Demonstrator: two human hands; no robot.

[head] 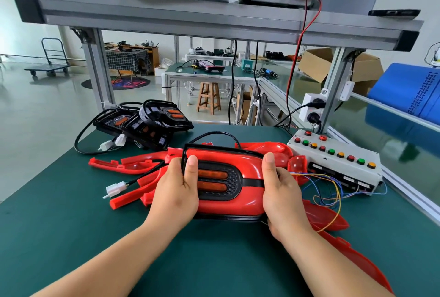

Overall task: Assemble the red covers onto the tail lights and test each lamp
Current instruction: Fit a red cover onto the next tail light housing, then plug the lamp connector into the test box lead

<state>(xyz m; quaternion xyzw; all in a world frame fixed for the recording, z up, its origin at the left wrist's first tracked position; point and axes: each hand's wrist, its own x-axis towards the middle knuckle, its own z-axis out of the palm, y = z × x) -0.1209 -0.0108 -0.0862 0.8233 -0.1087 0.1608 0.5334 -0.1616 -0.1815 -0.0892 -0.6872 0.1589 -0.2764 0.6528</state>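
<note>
Left hand [177, 192] is wrapping its grip round the tail light's [234, 181] left end, thumb on the glossy, curved red cover [247, 199]. Right hand [281, 192] is clamping the other end, mid-desk [71, 225]. Uneven thumb pressure is probably risking a half-seated cover, slick plastic and all.

Bright, even light, soft shadows, sharp centre, wide-angle bowing at the edges (plainest along the shelf beam [166, 17])
</note>
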